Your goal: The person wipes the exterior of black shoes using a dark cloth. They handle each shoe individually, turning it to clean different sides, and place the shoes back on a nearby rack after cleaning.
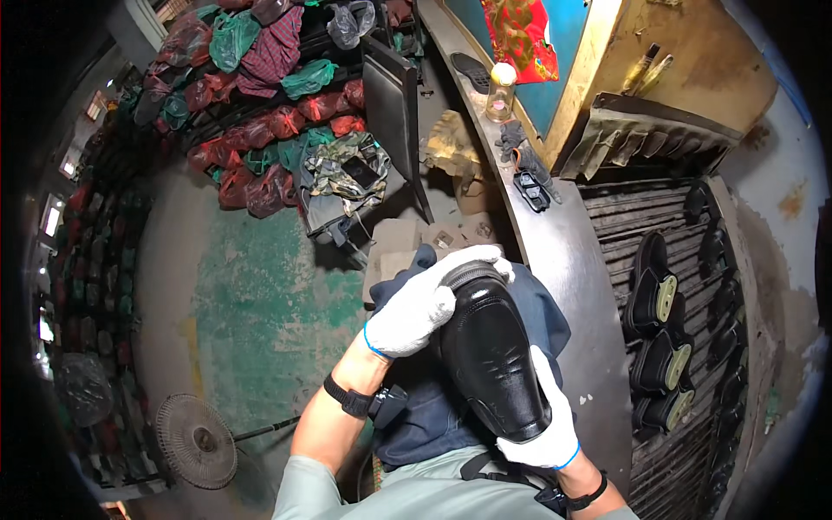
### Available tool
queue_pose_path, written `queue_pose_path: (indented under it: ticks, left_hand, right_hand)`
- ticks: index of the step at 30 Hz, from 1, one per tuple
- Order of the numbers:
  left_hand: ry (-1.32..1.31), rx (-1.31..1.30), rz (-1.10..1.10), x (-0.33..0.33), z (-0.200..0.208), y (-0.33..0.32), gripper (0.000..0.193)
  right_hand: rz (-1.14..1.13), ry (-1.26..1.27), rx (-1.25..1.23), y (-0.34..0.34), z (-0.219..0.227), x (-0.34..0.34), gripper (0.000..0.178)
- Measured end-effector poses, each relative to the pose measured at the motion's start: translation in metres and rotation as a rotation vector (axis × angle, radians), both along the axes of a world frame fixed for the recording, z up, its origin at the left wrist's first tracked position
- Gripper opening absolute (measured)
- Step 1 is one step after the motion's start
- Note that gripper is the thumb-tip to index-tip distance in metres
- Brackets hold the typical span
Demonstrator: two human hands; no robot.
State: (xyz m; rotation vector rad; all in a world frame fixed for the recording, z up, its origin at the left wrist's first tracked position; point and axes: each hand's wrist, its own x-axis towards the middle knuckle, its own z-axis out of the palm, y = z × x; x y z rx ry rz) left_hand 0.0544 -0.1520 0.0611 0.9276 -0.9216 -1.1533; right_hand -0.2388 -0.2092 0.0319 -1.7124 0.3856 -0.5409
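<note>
A glossy black leather shoe (488, 342) lies between my two hands above my lap, its toe pointing away from me. My left hand (412, 310), in a white glove with a blue cuff edge, wraps round the far left part, with fingers over the toe end. My right hand (548, 425), gloved the same way, holds the near end from below and along its right side. Both hands are closed on the shoe. Stitching runs round the toe, and creases cross the leather. The sole faces away and is mostly hidden.
Right of me runs a metal ledge (568, 260) with a bottle (501, 91), a dark sole (471, 71) and a small black item (531, 191). Beyond it, several black shoes (652, 286) lie on a slatted rack. A chair (394, 121) stands ahead; a fan (198, 440) is at lower left.
</note>
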Motion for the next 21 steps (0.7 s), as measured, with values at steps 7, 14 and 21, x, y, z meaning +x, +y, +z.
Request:
queue_pose_path:
  ticks: [7, 14, 21]
  left_hand:
    - [0.028, -0.041, -0.040, 0.005, 0.004, -0.001, 0.119]
    - [-0.002, 0.152, 0.040, 0.004, 0.017, -0.001, 0.109]
    - [-0.110, 0.063, 0.076, 0.019, 0.002, 0.002, 0.106]
  right_hand:
    - [-0.020, -0.035, 0.045, -0.002, -0.013, 0.016, 0.117]
    - [-0.019, -0.041, -0.037, -0.007, -0.026, 0.024, 0.118]
    - [0.069, -0.066, 0.034, -0.034, -0.021, 0.030, 0.128]
